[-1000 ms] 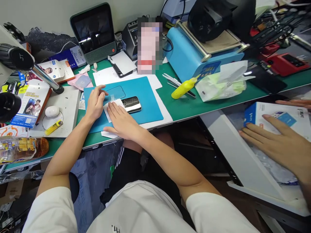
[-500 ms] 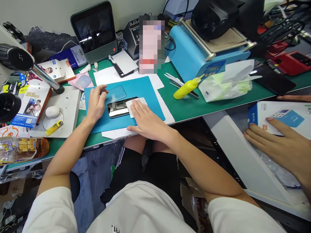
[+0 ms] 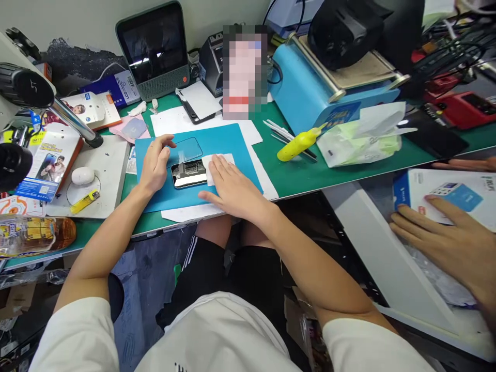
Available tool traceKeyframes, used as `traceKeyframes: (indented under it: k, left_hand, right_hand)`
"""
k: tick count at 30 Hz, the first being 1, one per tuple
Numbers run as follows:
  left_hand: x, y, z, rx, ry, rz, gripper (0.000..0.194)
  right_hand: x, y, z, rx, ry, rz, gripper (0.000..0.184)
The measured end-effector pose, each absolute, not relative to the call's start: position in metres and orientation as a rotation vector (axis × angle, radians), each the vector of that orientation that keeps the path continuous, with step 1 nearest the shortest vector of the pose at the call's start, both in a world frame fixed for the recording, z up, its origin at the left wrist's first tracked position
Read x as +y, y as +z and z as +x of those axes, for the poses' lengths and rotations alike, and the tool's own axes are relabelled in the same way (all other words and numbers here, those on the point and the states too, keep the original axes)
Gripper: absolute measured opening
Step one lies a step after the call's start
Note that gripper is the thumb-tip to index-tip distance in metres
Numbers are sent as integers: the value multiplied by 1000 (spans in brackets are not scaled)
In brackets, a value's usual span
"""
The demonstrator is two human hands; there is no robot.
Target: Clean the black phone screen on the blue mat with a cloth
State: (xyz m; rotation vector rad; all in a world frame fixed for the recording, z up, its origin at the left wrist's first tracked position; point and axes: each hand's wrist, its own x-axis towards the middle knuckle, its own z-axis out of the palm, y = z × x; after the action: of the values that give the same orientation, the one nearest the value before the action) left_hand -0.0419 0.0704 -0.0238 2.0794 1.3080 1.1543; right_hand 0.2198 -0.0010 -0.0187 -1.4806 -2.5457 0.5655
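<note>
A smartphone (image 3: 189,174) with a shiny dark screen lies sideways on a blue mat (image 3: 240,139). My right hand (image 3: 232,183) rests flat on a white wipe (image 3: 206,161), pressing it over the phone's right end; its thumb is spread away. A clear screen protector (image 3: 189,148) stands out just beyond the phone, with a clear strip between the two. At its left edge, my left hand (image 3: 156,163) has curled fingers, thumb and forefinger apparently pinching the edge, though the contact is hard to see.
Behind the mat stand a smart display (image 3: 153,49) and a phone case (image 3: 188,108). To the right are a yellow squeeze bottle (image 3: 298,144), a tissue pack (image 3: 356,142) and a blue machine (image 3: 298,88). A co-worker's hand (image 3: 449,232) touches a white box (image 3: 465,191).
My right hand has slid the wipe slightly toward the phone's far side, covering its far right corner. My left hand stays at the screen protector. The camera view has shifted a little.
</note>
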Motion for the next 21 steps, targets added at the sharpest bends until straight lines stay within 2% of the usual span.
traceKeyframes:
  k: [9, 13, 17, 21]
  left_hand:
    - [67, -30, -42, 1282, 1156, 2096, 42]
    - [65, -30, -38, 1256, 1133, 2171, 47]
    - [66, -29, -38, 1287, 1166, 2164, 52]
    - [70, -31, -38, 1270, 1215, 2147, 46]
  right_hand:
    - [-35, -16, 226, -2524, 558, -1558, 119]
    - [-25, -21, 226, -2494, 524, -1551, 114]
    - [-8, -23, 205, -2521, 487, -1498, 110]
    - [-6, -18, 169, -2586, 458, -1389, 113]
